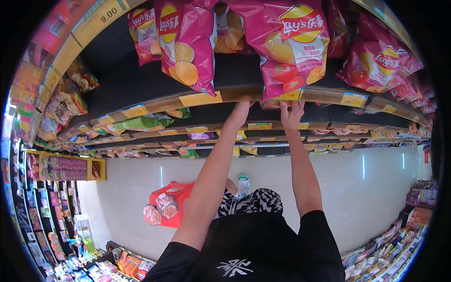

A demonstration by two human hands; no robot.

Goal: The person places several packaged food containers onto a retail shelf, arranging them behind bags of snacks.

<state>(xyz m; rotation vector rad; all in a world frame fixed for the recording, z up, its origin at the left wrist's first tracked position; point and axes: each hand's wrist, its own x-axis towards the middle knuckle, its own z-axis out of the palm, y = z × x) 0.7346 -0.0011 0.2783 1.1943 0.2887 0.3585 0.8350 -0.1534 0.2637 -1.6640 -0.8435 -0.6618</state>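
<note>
Pink chip bags line the shelf!
Left hand, right hand at its edge; can't tell either's hold!

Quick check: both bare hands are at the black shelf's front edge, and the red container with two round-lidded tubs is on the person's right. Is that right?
Wrong side: the red container with two round-lidded tubs is on the person's left in the head view. The left hand and right hand are at the black shelf's front edge, as stated.
</note>
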